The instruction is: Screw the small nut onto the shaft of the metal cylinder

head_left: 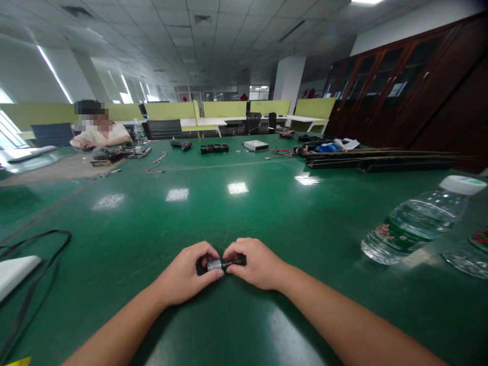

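Note:
A small cylindrical part (215, 264), silver in the middle with black at its left end and a dark ribbed shaft on its right, lies level between my hands, low in the middle of the head view. My left hand (194, 269) curls its thumb and fingers round the silver and black end. The fingers of my right hand (249, 259) close round the dark shaft end. My fingertips nearly meet in the middle. Beneath is the glossy green tabletop (229, 218).
Clear water bottle (407, 229) at right, another at the edge. White object (15, 272) and black strap (41, 269) at left. Across the table: a person (101, 132), a power drill (181, 145), a black part (214, 148), a white box (255, 146), long black profiles (343, 160).

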Available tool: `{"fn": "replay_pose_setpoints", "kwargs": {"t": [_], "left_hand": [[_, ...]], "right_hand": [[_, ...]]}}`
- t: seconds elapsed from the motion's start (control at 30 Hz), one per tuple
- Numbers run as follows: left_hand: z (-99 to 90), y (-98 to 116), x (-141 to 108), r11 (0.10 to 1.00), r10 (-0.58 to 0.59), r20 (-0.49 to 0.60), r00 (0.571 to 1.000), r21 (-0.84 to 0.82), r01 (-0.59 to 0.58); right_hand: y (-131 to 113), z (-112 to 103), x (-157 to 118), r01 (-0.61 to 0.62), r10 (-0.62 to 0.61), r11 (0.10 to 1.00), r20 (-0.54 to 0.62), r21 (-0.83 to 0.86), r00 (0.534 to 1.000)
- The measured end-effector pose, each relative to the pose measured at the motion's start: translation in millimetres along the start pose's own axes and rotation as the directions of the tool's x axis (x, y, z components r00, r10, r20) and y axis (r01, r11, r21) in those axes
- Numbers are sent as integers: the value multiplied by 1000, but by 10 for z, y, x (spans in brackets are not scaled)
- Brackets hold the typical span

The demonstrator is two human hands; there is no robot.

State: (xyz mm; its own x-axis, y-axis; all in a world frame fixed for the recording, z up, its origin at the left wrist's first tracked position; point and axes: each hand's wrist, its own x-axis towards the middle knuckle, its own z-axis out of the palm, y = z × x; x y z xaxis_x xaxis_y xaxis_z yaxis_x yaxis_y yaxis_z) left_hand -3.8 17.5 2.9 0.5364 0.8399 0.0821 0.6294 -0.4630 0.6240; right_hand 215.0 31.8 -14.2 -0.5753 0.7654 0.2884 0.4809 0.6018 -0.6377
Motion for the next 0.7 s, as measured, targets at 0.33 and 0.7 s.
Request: {"fn": "replay_pose_setpoints", "kwargs": {"t": [0.33,0.7], "left_hand": [[9,-5,33,999,-31,-5,1000,-18,31],[15,14,34,999,-31,-10,999,-14,31]], "right_hand": [[54,40,0,94,-94,994,8,-55,996],[40,28,0,128,-126,989,27,-76,992]]}}
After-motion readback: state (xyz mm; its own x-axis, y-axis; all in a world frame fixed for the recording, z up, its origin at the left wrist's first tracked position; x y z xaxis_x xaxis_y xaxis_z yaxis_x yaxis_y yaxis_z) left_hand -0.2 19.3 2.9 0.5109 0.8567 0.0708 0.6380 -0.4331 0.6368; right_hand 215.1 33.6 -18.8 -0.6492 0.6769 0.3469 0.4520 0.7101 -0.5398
